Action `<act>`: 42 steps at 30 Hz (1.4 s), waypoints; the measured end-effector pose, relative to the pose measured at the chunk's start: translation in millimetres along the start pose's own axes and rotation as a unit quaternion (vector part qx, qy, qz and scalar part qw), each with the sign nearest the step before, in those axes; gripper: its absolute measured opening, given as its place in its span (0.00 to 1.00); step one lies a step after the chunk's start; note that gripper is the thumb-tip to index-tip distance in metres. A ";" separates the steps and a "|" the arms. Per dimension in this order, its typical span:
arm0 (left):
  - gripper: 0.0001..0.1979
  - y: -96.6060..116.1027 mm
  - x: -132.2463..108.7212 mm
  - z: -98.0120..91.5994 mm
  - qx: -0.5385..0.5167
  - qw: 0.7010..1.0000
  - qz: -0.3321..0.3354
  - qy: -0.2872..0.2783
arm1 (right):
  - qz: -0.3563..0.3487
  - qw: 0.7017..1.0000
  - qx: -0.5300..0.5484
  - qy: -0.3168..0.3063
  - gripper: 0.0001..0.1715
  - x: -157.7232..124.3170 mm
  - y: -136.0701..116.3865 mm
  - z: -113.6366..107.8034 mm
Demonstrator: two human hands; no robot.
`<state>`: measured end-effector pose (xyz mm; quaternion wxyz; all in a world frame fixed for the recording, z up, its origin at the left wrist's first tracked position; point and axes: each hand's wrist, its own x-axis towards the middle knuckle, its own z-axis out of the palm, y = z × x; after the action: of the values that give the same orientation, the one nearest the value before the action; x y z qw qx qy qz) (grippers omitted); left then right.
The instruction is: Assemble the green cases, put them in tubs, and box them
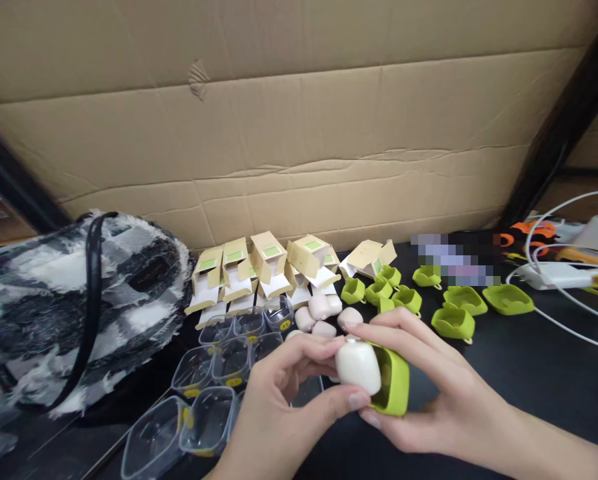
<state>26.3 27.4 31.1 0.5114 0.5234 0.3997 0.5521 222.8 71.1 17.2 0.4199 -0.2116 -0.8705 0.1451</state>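
Between the thumb and fingers of my left hand (299,393) is a white rounded case (359,367), like an earbud charging case. My right hand (423,387) grips a lime-green soft cover (396,380) by its sides, its opening turned left toward the white case. The white case sits at the mouth of the cover, partly inside it; how deep I cannot tell. Just beyond my fingers lie several pale pinkish-white rounded cases (323,307). More green covers (453,323) lie behind and to the right of my right hand.
Clear plastic tubs (209,417) with yellow stickers stand in rows at left. Opened kraft boxes (269,257) line the back, before a cardboard wall (299,133). A fluffy black-and-white bag (143,313) sits far left. White cables (533,247) and orange-handled scissors (536,230) lie at right.
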 end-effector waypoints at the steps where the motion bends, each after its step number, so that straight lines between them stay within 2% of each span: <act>1: 0.12 0.2 -0.2 0.5 -0.003 1.000 -0.005 0.002 | -0.001 1.000 0.009 -0.002 0.37 0.4 -0.5 0.0; 6: 0.12 0.6 -0.5 -0.2 -0.015 0.999 -0.023 -0.037 | 0.001 0.999 0.046 -0.003 0.35 2.4 -2.2 1.0; 9: 0.12 1.6 -0.3 0.3 -0.012 0.999 -0.021 -0.036 | 0.009 0.998 0.054 -0.007 0.35 2.6 -1.8 1.7; 14: 0.14 2.7 -1.8 3.9 0.069 0.994 0.077 -0.031 | 0.016 0.998 0.060 -0.015 0.31 0.9 -3.6 3.4; 16: 0.15 2.8 -3.5 4.0 0.085 0.991 0.092 -0.044 | 0.014 0.998 0.064 -0.016 0.29 0.9 -4.4 3.8; 19: 0.17 3.0 -6.6 3.9 0.053 0.996 0.037 -0.059 | -0.004 0.998 0.057 0.008 0.29 1.4 -2.5 4.2; 23: 0.27 -1.0 -9.1 9.8 -0.084 0.995 -0.042 -0.036 | -0.029 0.998 0.038 0.050 0.37 -1.6 5.6 9.6; 26: 0.30 -7.0 -9.7 17.1 -0.174 0.970 -0.146 -0.091 | -0.060 0.996 0.013 0.065 0.43 -7.8 9.8 19.9; 27: 0.32 -8.8 -9.9 18.8 -0.184 0.962 -0.163 -0.114 | -0.067 0.995 0.001 0.069 0.41 -9.9 9.8 23.5; 29: 0.34 -11.5 -10.1 19.9 -0.163 0.964 -0.162 -0.132 | -0.076 0.994 -0.017 0.074 0.32 -12.4 7.4 28.1; 31: 0.35 -12.4 -9.8 18.1 -0.118 0.975 -0.155 -0.108 | -0.080 0.995 -0.019 0.063 0.23 -10.9 2.7 26.4; 34: 0.35 -10.2 -8.7 13.5 -0.072 0.978 -0.174 -0.091 | -0.083 0.996 -0.016 0.014 0.16 -1.6 -5.5 11.6; 36: 0.32 -7.7 -8.7 11.5 -0.059 0.984 -0.145 -0.087 | -0.068 0.997 -0.026 -0.021 0.09 4.4 -9.0 0.2; 39: 0.28 -6.1 -10.8 10.6 -0.055 0.989 -0.099 -0.095 | -0.089 0.995 -0.026 -0.021 0.07 5.3 -7.9 -6.6; 42: 0.26 -8.7 -13.1 9.7 0.024 0.987 -0.111 -0.110 | -0.141 0.990 -0.012 0.005 0.08 -1.4 -3.6 -1.3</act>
<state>36.2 14.9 21.6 0.5978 0.5453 0.4100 0.4208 223.7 67.3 18.6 0.4378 -0.0927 -0.8913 0.0729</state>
